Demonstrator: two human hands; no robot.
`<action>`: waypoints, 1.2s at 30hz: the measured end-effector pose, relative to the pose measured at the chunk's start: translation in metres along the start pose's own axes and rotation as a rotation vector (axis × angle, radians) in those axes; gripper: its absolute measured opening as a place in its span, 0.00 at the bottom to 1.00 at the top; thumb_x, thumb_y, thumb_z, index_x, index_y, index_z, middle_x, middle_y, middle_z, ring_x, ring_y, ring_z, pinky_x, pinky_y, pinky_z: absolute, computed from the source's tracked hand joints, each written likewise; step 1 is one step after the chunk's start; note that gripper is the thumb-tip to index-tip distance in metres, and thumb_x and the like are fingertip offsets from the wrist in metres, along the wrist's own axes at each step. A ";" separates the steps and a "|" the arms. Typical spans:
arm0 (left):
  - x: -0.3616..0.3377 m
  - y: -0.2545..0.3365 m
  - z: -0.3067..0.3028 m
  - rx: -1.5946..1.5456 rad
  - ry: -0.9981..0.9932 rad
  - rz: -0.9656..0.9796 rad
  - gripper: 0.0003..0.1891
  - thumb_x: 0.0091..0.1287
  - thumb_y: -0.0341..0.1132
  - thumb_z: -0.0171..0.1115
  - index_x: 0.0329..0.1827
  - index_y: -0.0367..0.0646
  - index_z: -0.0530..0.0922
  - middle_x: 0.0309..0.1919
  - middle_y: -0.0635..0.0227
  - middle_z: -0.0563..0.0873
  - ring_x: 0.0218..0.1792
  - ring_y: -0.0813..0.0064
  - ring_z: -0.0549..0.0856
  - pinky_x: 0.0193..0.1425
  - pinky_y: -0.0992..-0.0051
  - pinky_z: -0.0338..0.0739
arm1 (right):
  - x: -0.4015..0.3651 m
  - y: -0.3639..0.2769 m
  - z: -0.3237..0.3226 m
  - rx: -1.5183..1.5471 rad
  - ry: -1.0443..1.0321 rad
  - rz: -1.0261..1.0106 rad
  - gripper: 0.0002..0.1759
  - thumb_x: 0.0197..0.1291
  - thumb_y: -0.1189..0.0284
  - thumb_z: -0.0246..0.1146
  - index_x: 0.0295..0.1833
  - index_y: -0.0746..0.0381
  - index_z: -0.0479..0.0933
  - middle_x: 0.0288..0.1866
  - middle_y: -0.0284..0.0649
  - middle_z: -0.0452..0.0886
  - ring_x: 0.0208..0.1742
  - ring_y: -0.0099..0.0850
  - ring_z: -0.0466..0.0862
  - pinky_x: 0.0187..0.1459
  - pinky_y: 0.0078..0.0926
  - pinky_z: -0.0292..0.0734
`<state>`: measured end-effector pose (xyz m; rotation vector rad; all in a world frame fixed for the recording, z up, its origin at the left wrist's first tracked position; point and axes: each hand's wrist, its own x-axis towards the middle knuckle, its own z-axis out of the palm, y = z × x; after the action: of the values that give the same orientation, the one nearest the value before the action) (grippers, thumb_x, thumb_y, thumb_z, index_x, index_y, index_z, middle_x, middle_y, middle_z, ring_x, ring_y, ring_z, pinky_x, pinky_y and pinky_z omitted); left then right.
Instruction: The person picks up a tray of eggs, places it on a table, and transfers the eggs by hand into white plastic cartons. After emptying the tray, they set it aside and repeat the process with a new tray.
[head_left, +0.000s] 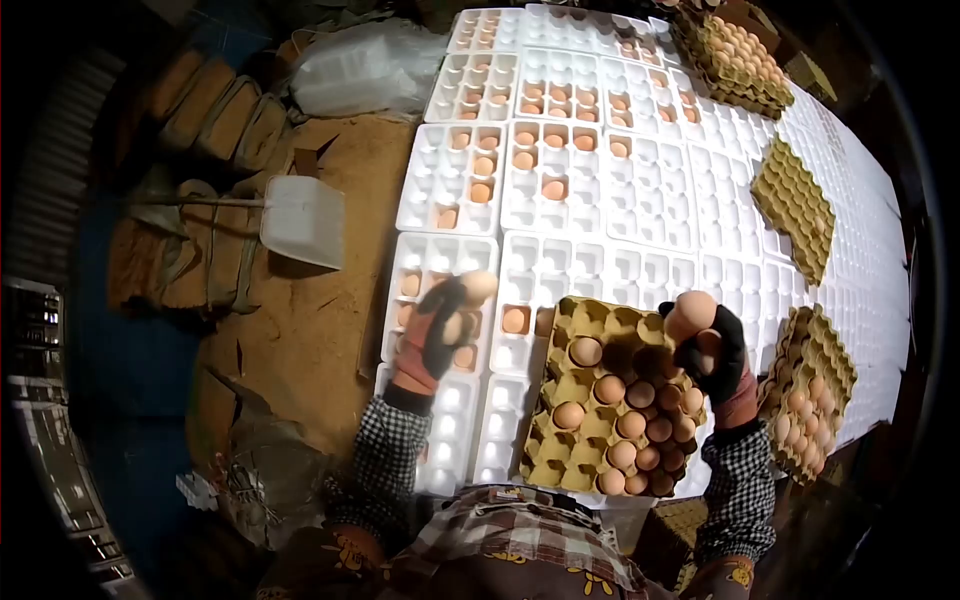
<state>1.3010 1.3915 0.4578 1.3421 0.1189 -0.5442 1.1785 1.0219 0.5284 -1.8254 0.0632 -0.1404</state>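
Eggs (630, 425) sit in a brown pulp tray (580, 322) directly before a person in checked sleeves (740, 490), mostly towards its right side. The left hand (432, 338), dark-gloved and motion-blurred, curls its fingers partway around an egg (479, 288), apparently with a second in the palm, above a white tray (436, 246) with several eggs in its cells. The right hand (732, 345), also gloved, is at the pulp tray's upper right edge, fingers bent around two eggs (692, 313). More white trays (650, 195) spread ahead, some holding eggs. A white scoop (303, 225) lies to the left.
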 end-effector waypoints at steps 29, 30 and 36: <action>0.177 -0.016 -0.098 1.583 0.359 0.400 0.33 0.63 0.41 0.59 0.73 0.54 0.64 0.73 0.63 0.65 0.73 0.51 0.61 0.74 0.44 0.51 | 0.268 0.109 0.315 -0.954 -0.169 -0.154 0.33 0.56 0.55 0.63 0.69 0.49 0.69 0.73 0.45 0.65 0.74 0.47 0.59 0.71 0.54 0.51; 0.178 -0.018 -0.100 1.611 0.375 0.436 0.32 0.63 0.40 0.58 0.73 0.55 0.64 0.73 0.62 0.66 0.72 0.49 0.62 0.73 0.43 0.52 | 0.259 0.098 0.298 -0.725 -0.141 -0.157 0.34 0.56 0.56 0.64 0.69 0.52 0.68 0.71 0.48 0.66 0.73 0.48 0.61 0.72 0.48 0.53; 0.149 -0.006 -0.098 1.308 0.429 0.830 0.29 0.59 0.32 0.63 0.68 0.48 0.71 0.66 0.53 0.71 0.67 0.51 0.68 0.73 0.57 0.59 | 0.097 -0.016 0.053 -0.613 0.385 -0.183 0.36 0.48 0.83 0.68 0.67 0.66 0.69 0.63 0.52 0.73 0.65 0.42 0.74 0.69 0.35 0.66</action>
<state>1.4505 1.4380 0.3712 2.5482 -0.5259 0.5227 1.2809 1.0659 0.5367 -2.3900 0.2305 -0.6605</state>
